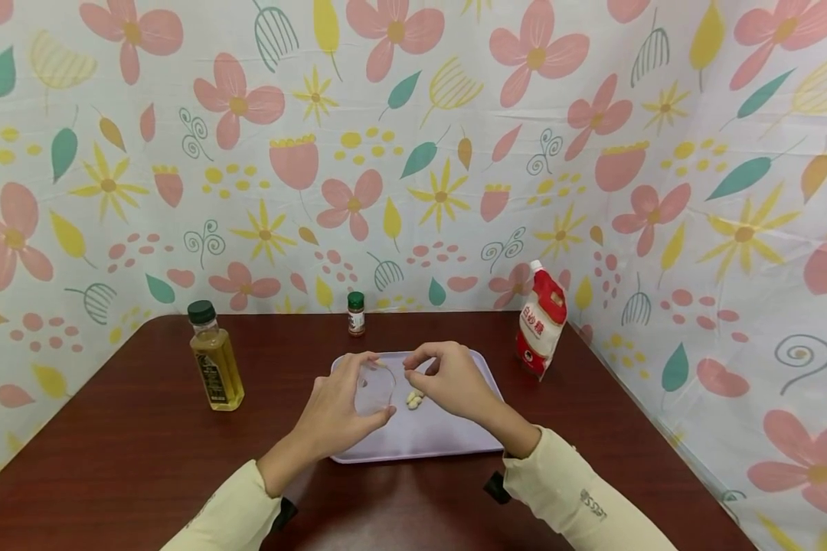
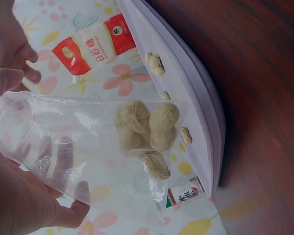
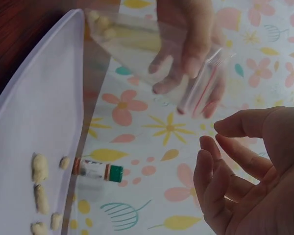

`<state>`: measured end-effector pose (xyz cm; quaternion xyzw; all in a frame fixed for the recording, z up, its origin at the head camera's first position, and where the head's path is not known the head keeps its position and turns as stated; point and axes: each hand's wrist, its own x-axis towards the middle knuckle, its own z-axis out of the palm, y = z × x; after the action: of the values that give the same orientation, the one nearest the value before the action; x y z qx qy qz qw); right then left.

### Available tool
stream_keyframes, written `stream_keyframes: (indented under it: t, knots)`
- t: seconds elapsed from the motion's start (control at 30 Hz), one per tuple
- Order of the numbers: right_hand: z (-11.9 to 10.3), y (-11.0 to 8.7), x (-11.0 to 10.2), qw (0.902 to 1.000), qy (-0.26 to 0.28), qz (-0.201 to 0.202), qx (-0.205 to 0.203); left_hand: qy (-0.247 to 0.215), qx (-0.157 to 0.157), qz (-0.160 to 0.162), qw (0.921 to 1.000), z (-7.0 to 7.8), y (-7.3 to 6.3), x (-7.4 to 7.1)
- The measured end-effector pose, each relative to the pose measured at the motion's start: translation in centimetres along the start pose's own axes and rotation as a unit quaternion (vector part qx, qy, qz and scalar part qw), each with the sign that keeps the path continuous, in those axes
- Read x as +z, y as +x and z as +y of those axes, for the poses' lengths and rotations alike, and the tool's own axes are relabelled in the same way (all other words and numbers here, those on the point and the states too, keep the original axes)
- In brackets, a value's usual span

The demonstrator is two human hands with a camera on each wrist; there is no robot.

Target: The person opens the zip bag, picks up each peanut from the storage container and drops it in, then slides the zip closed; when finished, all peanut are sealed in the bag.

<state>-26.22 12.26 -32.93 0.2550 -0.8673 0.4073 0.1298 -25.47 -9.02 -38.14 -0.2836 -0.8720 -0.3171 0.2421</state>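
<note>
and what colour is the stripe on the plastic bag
Red; the stripe shows best in the right wrist view.

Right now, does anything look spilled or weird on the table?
Nothing really stands out. The loose peanuts might look spilled, but those I see lie on the tray. More are inside the clear bag in the left hand. The bottle and jar stand upright.
</note>
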Motion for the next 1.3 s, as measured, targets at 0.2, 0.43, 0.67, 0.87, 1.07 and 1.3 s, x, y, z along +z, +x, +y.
stream_keyframes:
  t: [0.2, 0.43, 0.67, 0.87, 1.07, 1.3]
  knots:
    - [1.2, 0.2, 0.2, 0.9997, -0.007, -0.002, 0.024, 0.003, -0.005, 0.005, 1.0000, 0.0, 0.2, -0.3]
    - [3.5, 0.6, 1.1, 0.9985, -0.005, -0.037, 0.041, 0.000, -0.004, 0.005, 1.0000, 0.0, 0.2, -0.2]
    - [5.8, 0.7, 2.1, 0.9960, -0.033, -0.063, 0.054, -0.001, 0.001, 0.009, 1.0000, -0.2, 0.2, -0.1]
    - [7.3, 0.9, 2.8, 0.9924, -0.068, -0.087, 0.055, 0.000, 0.004, 0.012, 0.9999, -0.2, 0.1, -0.1]
    - [8.2, 1.0, 3.3, 0.9873, -0.092, -0.112, 0.065, 0.006, 0.002, 0.012, 0.9999, -0.2, 0.0, 0.0]
    - [8.6, 1.2, 3.8, 0.9824, -0.112, -0.134, 0.067, 0.007, 0.000, 0.011, 0.9999, -0.2, -0.1, 0.1]
